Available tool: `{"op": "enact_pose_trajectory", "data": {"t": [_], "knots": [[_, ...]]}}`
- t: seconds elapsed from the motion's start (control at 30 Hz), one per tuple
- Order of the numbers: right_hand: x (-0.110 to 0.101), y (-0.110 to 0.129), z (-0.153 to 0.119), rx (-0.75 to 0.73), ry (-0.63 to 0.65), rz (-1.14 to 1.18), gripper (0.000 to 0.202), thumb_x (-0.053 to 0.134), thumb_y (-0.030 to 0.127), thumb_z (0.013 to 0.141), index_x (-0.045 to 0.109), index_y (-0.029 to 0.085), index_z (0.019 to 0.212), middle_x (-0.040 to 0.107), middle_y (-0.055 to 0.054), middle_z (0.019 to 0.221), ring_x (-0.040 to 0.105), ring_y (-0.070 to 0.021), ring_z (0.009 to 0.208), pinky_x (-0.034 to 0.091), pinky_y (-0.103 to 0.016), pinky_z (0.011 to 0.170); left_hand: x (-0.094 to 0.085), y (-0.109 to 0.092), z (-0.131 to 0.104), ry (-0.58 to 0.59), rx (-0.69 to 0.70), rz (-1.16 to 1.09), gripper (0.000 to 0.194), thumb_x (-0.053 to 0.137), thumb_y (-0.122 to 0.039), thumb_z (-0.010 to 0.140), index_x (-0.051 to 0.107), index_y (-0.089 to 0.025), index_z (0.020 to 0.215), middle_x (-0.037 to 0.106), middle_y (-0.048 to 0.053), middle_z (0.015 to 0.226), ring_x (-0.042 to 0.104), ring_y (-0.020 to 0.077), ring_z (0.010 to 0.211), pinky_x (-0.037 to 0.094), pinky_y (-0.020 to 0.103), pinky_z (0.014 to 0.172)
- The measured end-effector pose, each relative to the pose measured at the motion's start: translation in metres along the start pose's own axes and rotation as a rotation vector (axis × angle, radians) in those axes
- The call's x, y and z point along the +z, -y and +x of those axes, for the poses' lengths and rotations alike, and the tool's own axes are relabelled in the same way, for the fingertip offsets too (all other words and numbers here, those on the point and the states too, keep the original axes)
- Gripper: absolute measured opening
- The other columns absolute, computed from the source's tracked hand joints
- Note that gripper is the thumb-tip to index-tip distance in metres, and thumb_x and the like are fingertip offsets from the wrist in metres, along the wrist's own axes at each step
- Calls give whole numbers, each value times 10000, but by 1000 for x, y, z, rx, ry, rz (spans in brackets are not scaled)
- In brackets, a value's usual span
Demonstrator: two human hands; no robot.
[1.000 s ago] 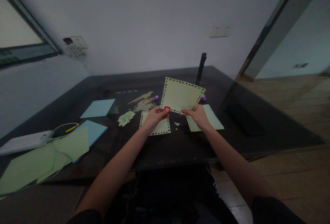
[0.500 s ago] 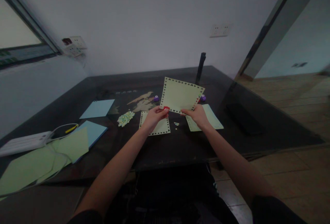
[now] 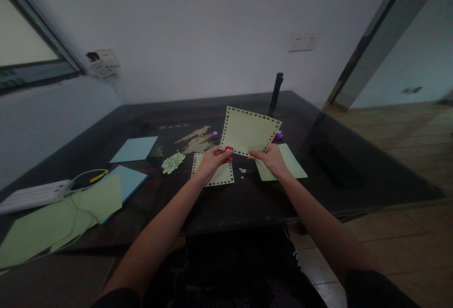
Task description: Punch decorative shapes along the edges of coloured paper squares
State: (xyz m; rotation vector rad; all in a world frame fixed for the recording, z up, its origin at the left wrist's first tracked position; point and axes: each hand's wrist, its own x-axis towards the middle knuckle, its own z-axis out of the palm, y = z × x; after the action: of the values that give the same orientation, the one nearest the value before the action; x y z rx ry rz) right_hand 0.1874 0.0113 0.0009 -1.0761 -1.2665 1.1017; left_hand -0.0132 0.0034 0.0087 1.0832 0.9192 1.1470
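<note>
Raised above the table is a pale green paper sheet (image 3: pixel 249 131) with a row of small punched shapes along its edges. My left hand (image 3: pixel 211 162) is closed round a small red paper punch (image 3: pixel 229 149) at the sheet's lower left corner. My right hand (image 3: pixel 272 159) pinches the sheet's lower right part, thumb on the near face and the other fingers mostly hidden behind. A bit of red shows by the right edge; I cannot tell what it is. Below my left hand lies another punched sheet (image 3: pixel 222 175). More pale sheets (image 3: pixel 290 164) lie under my right hand.
A heap of paper bits (image 3: pixel 172 162) lies left, with a few scraps (image 3: pixel 242 171) between my hands. Two purple punches (image 3: pixel 214 135) stand behind. Blue sheets (image 3: pixel 134 149), green sheets (image 3: pixel 63 218), a white power strip (image 3: pixel 35 196) and a dark flat object (image 3: pixel 336 164) are on the table.
Almost nothing differs. Both hands and the raised sheet stay in place, apart from a very slight shift of the whole view.
</note>
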Motion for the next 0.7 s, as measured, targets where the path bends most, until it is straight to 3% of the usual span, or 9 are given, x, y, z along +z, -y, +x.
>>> {"op": "enact_pose_trajectory", "data": {"t": [0.7], "knots": [[0, -3, 0, -25, 16, 29, 403, 774, 312, 538, 684, 124, 884, 721, -96, 889, 679, -238, 753, 586, -415, 684, 1, -3, -1, -24, -3, -14, 324, 771, -300, 632, 654, -116, 871, 654, 43, 769, 575, 87, 622, 482, 255, 685]]}}
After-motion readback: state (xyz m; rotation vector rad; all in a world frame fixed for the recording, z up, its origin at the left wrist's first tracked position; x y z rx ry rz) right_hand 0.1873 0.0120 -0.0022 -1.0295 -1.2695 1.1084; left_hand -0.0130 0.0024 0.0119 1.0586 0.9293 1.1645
